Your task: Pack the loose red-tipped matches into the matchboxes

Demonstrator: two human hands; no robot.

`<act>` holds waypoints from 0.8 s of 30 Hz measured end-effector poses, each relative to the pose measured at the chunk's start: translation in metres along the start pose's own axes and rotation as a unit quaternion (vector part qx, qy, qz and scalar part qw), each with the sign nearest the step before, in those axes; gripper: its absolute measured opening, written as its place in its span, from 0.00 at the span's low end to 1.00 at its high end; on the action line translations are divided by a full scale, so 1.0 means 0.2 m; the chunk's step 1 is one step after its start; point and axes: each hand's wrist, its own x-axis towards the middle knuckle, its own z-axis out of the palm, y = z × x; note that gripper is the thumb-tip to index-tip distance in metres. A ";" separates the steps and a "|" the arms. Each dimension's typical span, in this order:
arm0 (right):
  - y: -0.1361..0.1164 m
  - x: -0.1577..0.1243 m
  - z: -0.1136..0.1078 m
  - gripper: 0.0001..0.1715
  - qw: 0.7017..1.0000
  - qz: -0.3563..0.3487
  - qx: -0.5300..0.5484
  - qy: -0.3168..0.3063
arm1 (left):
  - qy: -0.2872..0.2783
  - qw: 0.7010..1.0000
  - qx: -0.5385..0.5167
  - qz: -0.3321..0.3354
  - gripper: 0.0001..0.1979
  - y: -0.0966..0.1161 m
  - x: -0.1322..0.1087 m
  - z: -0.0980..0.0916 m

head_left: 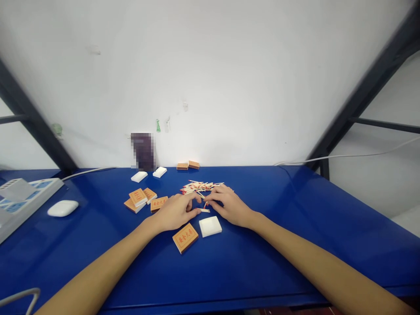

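My left hand (pixel 179 211) is curled on the near side of a loose pile of red-tipped matches (pixel 200 187). A few pale matches (pixel 205 210) stick out from its thumb tip. Across from it, my right hand (pixel 231 204) has thumb and forefinger closed round a match (pixel 206 204) at the pile's near edge; the grip is partly hidden. Just below the hands lie a white matchbox tray (pixel 210 226) and an orange matchbox sleeve (pixel 185 238) with red lettering. Another orange matchbox (pixel 159 204) is partly covered by my left hand.
Several orange matchboxes (pixel 137 197) lie stacked at the left. Two white trays (pixel 139 176) and two matchboxes (pixel 193 164) sit near the wall. A white case (pixel 63 208) and a power strip (pixel 33 194) are on the blue table (pixel 278 262) at far left.
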 end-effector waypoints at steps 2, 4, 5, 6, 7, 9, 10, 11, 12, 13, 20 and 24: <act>0.00 0.00 0.00 0.09 1.000 0.008 -0.003 0.013 | -0.002 1.000 0.000 0.003 0.10 0.00 0.00 0.00; 0.00 0.00 0.00 0.07 1.000 0.018 -0.009 0.015 | -0.004 1.000 0.000 0.006 0.11 0.00 0.00 0.00; -0.01 0.00 0.00 0.06 1.000 0.020 -0.012 0.013 | -0.005 1.000 0.001 0.006 0.11 0.00 0.00 0.00; -0.01 -0.01 0.00 0.06 1.000 0.021 -0.014 0.010 | -0.007 1.000 0.003 0.006 0.11 0.00 0.00 0.00; -0.01 -0.01 0.00 0.06 1.000 0.021 -0.017 0.007 | -0.009 1.000 0.005 0.006 0.11 0.00 0.00 0.00; -0.02 -0.01 -0.01 0.06 0.999 0.025 -0.022 0.002 | -0.012 1.000 0.008 0.002 0.11 0.01 0.00 -0.01; -0.02 0.00 -0.01 0.07 0.999 0.031 -0.024 -0.001 | -0.013 1.000 0.010 0.000 0.10 0.01 0.00 -0.01; -0.02 0.00 -0.01 0.07 0.999 0.037 -0.027 -0.003 | -0.014 1.000 0.011 -0.003 0.10 0.01 0.00 -0.01; -0.02 0.00 -0.01 0.07 0.999 0.042 -0.029 -0.003 | -0.015 1.000 0.012 -0.005 0.09 0.02 0.00 -0.01; -0.03 0.00 -0.01 0.08 0.999 0.044 -0.028 -0.004 | -0.016 1.000 0.013 -0.007 0.09 0.02 0.00 -0.01; -0.03 -0.01 -0.03 0.14 1.000 -0.003 -0.006 -0.018 | -0.016 1.000 0.014 -0.004 0.09 0.02 0.00 -0.01; -0.04 -0.01 -0.03 0.21 0.999 -0.017 -0.006 -0.036 | 0.004 1.000 0.016 -0.008 0.09 0.01 -0.01 0.00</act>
